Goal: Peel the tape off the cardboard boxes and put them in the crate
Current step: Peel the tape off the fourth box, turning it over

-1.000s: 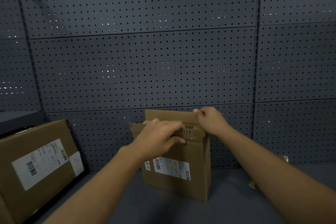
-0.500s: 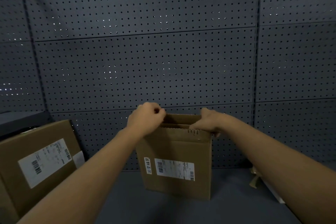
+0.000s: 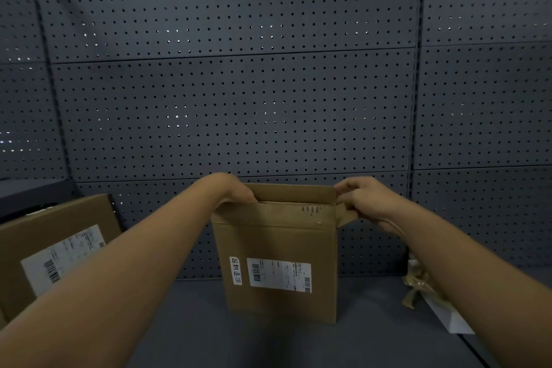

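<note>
— Box [image 3: 279, 266] upright at counter [image 3: 298, 346] centre, label facing you. Your left hand [image 3: 236, 190] pinches its top edge at 10 o'clock; right hand [image 3: 361, 200] grips the side flap at 2 o'clock.

— Tape?

— None plainly visible on top. Peeled scraps [image 3: 416, 287] at 4 o'clock. Second box [image 3: 56, 251] at 8 o'clock.

— Advice?

— Spread flaps evenly, brace the base, check seams before moving it. Crate unseen.
</note>
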A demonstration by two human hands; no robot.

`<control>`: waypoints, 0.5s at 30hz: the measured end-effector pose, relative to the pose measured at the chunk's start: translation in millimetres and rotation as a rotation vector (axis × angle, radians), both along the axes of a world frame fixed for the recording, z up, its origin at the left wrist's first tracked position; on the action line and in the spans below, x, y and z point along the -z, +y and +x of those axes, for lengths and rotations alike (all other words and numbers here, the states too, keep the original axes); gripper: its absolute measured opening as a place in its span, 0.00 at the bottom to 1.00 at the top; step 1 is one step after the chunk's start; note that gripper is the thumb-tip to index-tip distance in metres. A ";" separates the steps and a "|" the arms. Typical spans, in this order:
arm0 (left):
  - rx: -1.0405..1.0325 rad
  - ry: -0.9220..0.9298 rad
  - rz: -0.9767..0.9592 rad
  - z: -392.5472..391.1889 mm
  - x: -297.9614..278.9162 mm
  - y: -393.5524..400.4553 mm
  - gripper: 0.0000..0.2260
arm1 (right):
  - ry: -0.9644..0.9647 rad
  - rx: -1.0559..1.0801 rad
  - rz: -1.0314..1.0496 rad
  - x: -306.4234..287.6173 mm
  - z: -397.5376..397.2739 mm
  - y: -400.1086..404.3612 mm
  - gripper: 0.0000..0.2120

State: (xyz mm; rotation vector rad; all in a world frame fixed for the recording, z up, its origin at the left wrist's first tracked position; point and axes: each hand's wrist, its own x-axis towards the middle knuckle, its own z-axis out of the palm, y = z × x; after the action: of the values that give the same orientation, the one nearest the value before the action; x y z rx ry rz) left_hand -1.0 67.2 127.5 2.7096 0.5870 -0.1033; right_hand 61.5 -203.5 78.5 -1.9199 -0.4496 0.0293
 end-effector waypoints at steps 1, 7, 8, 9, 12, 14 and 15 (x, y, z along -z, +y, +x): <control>-0.005 0.002 0.032 2.3 0.1 -1.3 0.30 | 0.022 -0.004 0.027 0.8 -0.1 -1.2 0.13; -0.031 -0.131 0.180 11.4 9.1 8.0 0.17 | 0.016 0.082 -0.003 3.5 1.7 2.8 0.16; -0.021 -0.151 0.191 10.0 8.0 10.3 0.16 | -0.024 0.105 -0.013 5.1 1.7 5.3 0.16; -0.008 -0.164 0.188 8.6 6.7 13.9 0.17 | -0.070 0.135 -0.025 7.3 2.5 7.0 0.16; 0.103 -0.139 0.009 -3.4 3.4 29.5 0.23 | -0.133 0.200 0.007 15.4 4.4 5.8 0.18; 0.159 -0.130 -0.137 -13.9 5.9 38.8 0.18 | -0.128 0.201 0.046 18.6 4.5 4.7 0.18; 0.175 -0.132 -0.182 -19.3 7.7 42.1 0.17 | -0.129 0.199 0.050 19.6 3.3 4.8 0.18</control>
State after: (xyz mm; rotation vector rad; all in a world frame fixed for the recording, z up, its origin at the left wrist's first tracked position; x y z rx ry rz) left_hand -20.3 109.3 119.9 2.5616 0.2873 -0.0209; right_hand 64.8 -198.7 58.9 -1.9154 -0.3395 -0.2350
